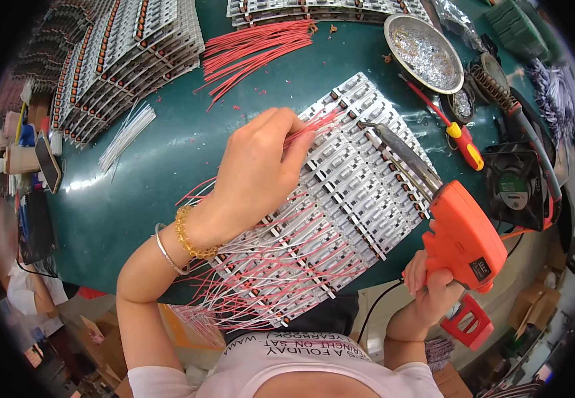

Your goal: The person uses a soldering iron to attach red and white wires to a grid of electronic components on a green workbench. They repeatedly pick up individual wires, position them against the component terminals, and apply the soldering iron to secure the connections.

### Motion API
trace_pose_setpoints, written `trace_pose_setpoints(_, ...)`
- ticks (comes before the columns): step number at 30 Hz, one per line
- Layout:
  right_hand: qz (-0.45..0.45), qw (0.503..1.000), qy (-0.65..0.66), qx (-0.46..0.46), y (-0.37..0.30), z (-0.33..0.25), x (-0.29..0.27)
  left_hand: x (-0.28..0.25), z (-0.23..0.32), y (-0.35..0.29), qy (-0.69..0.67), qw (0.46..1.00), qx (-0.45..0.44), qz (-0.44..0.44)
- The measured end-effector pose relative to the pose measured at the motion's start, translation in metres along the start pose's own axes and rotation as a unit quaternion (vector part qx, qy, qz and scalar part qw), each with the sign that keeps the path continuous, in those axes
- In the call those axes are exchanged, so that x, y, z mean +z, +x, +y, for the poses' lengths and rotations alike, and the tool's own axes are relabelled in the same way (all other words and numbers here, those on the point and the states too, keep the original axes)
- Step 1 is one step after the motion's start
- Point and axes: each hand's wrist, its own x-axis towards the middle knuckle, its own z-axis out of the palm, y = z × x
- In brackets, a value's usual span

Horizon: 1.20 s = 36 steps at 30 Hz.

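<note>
My left hand (pixel 257 176) is closed round a small bundle of red wires (pixel 320 123) over a white panel of circuit boards (pixel 350 169). Their ends point at the panel's upper part. In my right hand (pixel 433 292) is an orange soldering gun (pixel 467 232), gripped by its handle. Its tip rests at or just above the boards, close to the wire ends; whether it touches, I cannot tell. Red and white wires (pixel 281 255) stick out from the panel's near rows. Part of the panel is hidden under my left hand and forearm.
Loose red wires (pixel 251 53) and white wires (pixel 127 138) lie on the green table (pixel 102 225). Stacked board panels (pixel 135 60) stand far left. Along the right are a metal bowl (pixel 423 53), a screwdriver (pixel 463 142), a soldering iron stand (pixel 493 76) and a black fan (pixel 516 186).
</note>
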Motion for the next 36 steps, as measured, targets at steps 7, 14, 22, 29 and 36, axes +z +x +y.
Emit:
trace_pose_setpoints(7, 0.006, 0.999, -0.042, 0.020, 0.002, 0.002, -0.002, 0.004, -0.002, -0.002, -0.016, 1.000, -0.012, -0.011)
trace_pose_setpoints(14, 0.028, 0.998, -0.061, 0.009, 0.003, 0.004, 0.000, 0.002, -0.001, -0.002, -0.015, 1.000, -0.021, -0.018)
trace_pose_setpoints(22, 0.000, 0.990, -0.139, 0.025, 0.001, 0.003, -0.008, 0.002, -0.001, -0.001, -0.014, 1.000, -0.017, -0.017)
trace_pose_setpoints(29, 0.002, 0.991, -0.130, -0.005, -0.002, 0.009, -0.015, 0.003, -0.003, -0.001, -0.010, 1.000, -0.007, -0.010)
trace_pose_setpoints(36, 0.031, 0.998, -0.050, -0.008, -0.006, 0.007, -0.007, -0.002, 0.001, -0.001, -0.020, 1.000, 0.000, 0.002)
